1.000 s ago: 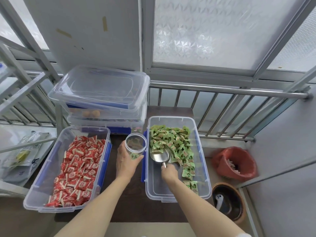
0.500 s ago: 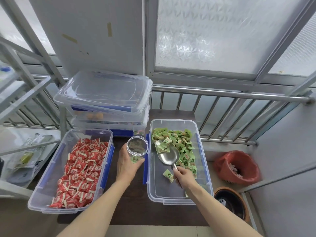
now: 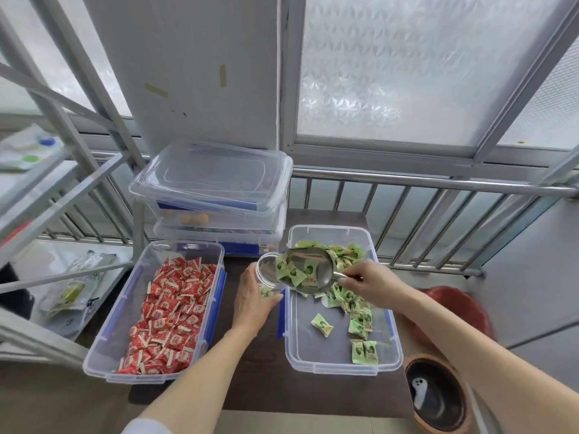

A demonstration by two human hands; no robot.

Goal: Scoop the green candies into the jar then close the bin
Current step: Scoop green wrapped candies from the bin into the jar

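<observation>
Green candies point(image 3: 297, 272) heaped in the steel scoop point(image 3: 308, 270), tipped toward the jar point(image 3: 269, 274) so they slide straight in. Jar tilted mouth-first to meet it, wrapped by left hand point(image 3: 253, 300) at the scoop's 9 o'clock. Right hand point(image 3: 368, 281) pinching the scoop handle at 3 o'clock. Held over the open bin point(image 3: 388, 311), probably so spills drop back. Red-candy bin point(image 3: 131, 292) at 9 o'clock on the tabletop point(image 3: 250, 380); lids point(image 3: 213, 180) stacked at 11, ready for closing

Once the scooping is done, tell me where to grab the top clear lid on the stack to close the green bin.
Grip the top clear lid by its raised near long rim, coming from the front. It lies flat and loose atop the stacked bins, overhanging slightly, so fingers can likely hook under that edge.
</observation>
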